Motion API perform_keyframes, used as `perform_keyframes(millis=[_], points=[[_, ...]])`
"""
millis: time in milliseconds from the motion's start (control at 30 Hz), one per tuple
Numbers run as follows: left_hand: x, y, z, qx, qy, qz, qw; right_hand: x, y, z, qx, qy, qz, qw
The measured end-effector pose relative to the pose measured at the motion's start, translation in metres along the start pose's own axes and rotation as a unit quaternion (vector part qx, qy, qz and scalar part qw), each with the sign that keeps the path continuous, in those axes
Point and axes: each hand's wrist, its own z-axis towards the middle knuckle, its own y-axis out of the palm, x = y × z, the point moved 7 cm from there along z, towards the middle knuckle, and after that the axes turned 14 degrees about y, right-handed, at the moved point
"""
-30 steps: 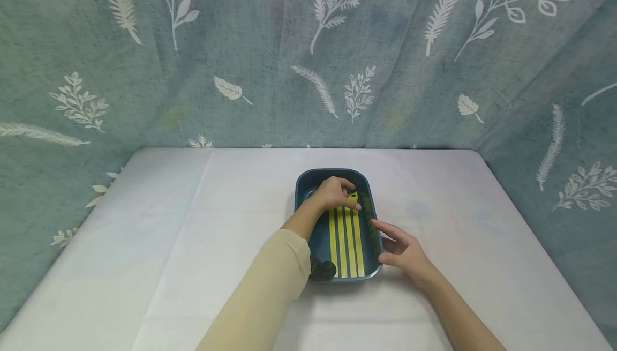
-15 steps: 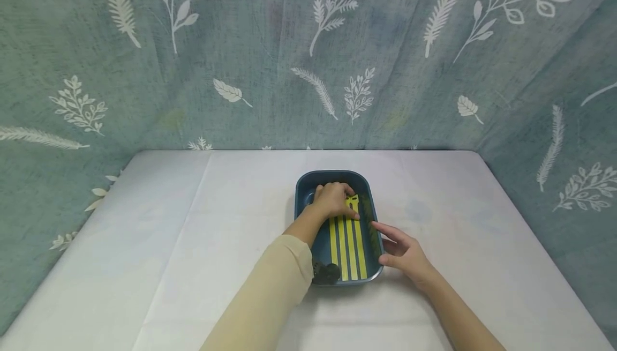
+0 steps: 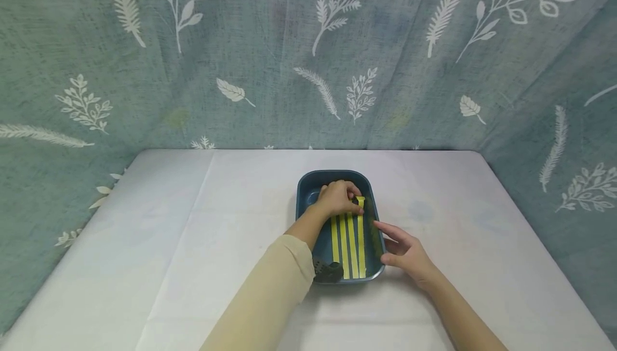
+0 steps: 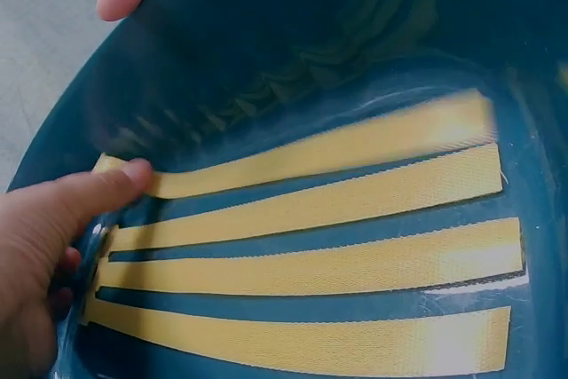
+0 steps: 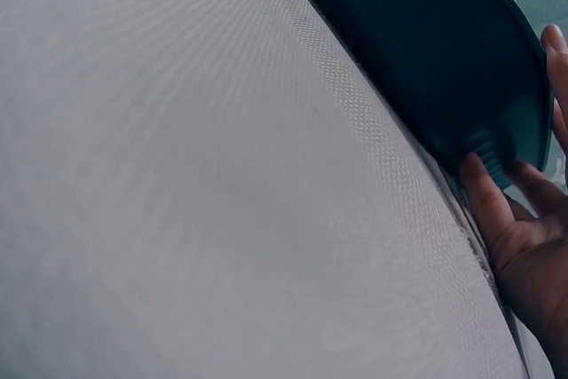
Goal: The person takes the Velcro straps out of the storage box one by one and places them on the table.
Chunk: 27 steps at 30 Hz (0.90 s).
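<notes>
In the head view, a blue-green tray (image 3: 324,177) sits on the white tabletop (image 3: 231,244), just short of the middle of its far edge, holding 4 yellow straps (image 3: 352,244) side by side lengthwise. The left hand (image 3: 336,199) is inside, over their far ends.

In the left wrist view, the left hand pinches 1 end of the outermost strap (image 4: 302,150), thumb on top; the other 3 lie just beside it.

In the right wrist view, the right hand (image 5: 532,241) rests spread, loosely extended fingers touching the tray's outer wall.
</notes>
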Motion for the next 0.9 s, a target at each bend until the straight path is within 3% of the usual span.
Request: perform_keyframes(millis=[133,433,567,733,900], points=[[-0.001,0.002,-0.001,-0.011,-0.002,-0.021,0.9997,0.001,0.001,0.001,-0.001,0.006,0.002,1.000],[0.002,0.007,-0.003,-0.060,0.025,0.079,0.9947,0.003,0.000,0.001,0.005,0.015,-0.005,1.000],[0.004,0.008,-0.003,-0.059,0.039,0.091,0.9933,0.003,0.001,0.001,-0.001,0.012,-0.006,1.000],[0.008,0.007,-0.001,-0.048,0.064,0.065,0.9947,0.002,0.001,0.000,-0.007,0.006,-0.004,1.000],[0.011,0.003,0.001,-0.024,0.067,0.044,0.9965,0.003,0.000,0.000,0.003,0.009,-0.016,1.000]])
